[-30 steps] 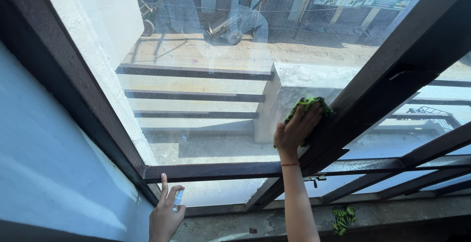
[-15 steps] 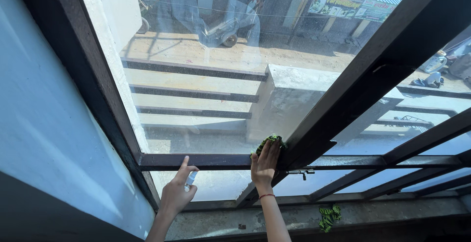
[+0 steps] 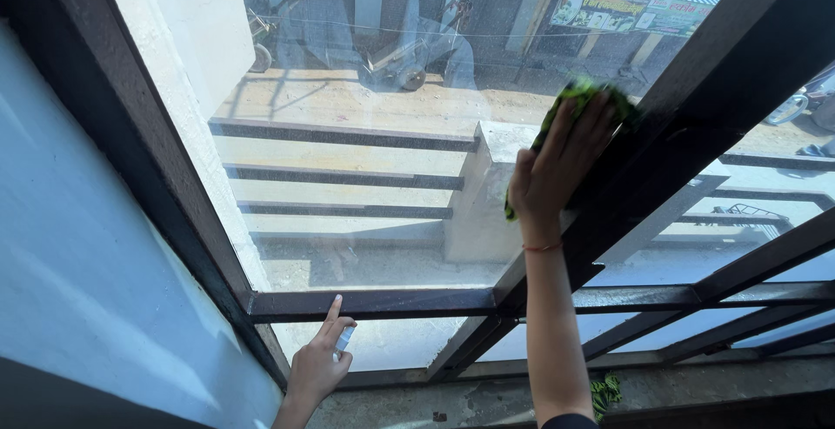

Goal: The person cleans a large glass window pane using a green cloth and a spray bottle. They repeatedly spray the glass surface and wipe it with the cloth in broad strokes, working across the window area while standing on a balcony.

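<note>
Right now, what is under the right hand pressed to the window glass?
A green cloth lies under the right hand, flat against the glass pane beside the dark frame bar. Only its edges show above and left of the fingers; the rest is covered by the palm.

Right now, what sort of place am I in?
Probably an upper-floor room at a big window with a dark frame, overlooking a street. Your right hand presses a green cloth on the glass.

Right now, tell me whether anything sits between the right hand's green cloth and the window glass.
Nothing visible does. The right hand presses the green cloth flat against the window glass, beside the dark frame bar.
</note>
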